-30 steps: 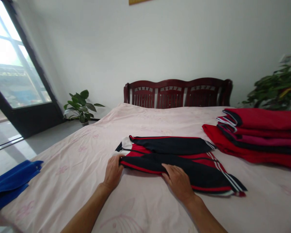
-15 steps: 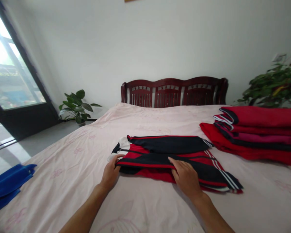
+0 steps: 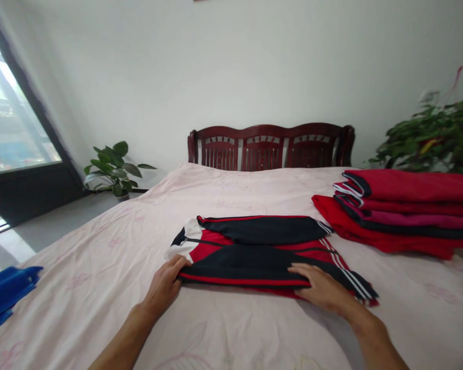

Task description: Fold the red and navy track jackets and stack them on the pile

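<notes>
A navy, red and white zip jacket (image 3: pixel 250 257) lies on the bed with both sleeves laid lengthwise over its body, collar to the left and striped cuffs and hem to the right. My left hand (image 3: pixel 167 280) grips the jacket's near edge close to the white shoulder part, thumb and fingers closed on the cloth. Farther right along that same edge, my right hand (image 3: pixel 318 288) holds the navy sleeve with its red stripe, the thumb under and the fingers on top.
A stack of folded red clothes (image 3: pixel 412 205) sits on the bed at the right. Blue cloth (image 3: pixel 10 293) lies at the left edge. The pink sheet (image 3: pixel 111 288) covers the bed. Behind stand a dark wooden headboard (image 3: pixel 264 146) and potted plants (image 3: pixel 113 167) (image 3: pixel 435 136).
My right hand has slid right along the near edge toward the cuff. That edge now lies straighter and lower, covering most of the red cloth beneath. The view has shifted slightly right.
</notes>
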`<move>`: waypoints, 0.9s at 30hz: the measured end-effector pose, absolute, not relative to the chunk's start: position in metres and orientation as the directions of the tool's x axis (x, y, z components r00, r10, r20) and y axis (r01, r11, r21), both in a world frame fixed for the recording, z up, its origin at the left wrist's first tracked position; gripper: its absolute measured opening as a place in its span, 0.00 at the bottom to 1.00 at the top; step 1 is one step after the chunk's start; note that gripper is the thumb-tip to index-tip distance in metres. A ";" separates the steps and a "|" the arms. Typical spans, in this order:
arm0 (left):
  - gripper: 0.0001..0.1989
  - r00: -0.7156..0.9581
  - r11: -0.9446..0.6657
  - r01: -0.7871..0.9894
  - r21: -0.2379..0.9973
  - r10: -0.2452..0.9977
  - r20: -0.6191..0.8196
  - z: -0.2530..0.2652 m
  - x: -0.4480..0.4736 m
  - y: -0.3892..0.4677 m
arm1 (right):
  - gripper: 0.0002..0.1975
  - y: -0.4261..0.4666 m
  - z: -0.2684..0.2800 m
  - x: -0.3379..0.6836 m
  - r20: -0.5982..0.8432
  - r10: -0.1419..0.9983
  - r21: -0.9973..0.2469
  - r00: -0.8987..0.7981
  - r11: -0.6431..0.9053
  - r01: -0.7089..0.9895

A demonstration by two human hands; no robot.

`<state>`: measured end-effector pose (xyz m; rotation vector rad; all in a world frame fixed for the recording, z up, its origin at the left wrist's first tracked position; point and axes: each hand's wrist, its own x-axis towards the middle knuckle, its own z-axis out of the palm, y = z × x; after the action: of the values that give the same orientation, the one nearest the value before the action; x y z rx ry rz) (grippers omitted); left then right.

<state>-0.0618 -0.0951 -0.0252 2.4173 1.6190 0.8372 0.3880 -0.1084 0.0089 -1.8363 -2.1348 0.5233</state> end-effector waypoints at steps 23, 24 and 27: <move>0.22 0.253 -0.428 0.768 0.477 0.886 0.388 -0.023 -0.064 -0.106 | 0.12 -0.075 0.002 0.341 0.777 0.429 0.177 -0.461 0.553 0.814; 0.21 0.246 -0.423 0.774 0.471 0.887 0.392 -0.024 -0.064 -0.106 | 0.12 -0.072 0.008 0.343 0.782 0.427 0.198 -0.453 0.520 0.831; 0.21 0.240 -0.401 0.809 0.430 0.893 0.381 -0.028 -0.061 -0.103 | 0.13 -0.048 0.019 0.349 0.727 0.601 0.159 -0.332 0.323 0.933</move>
<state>-0.0612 -0.1028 -0.0282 2.3571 1.6301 0.8799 0.3488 -0.0484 0.0187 -1.3456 -2.0390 -0.7812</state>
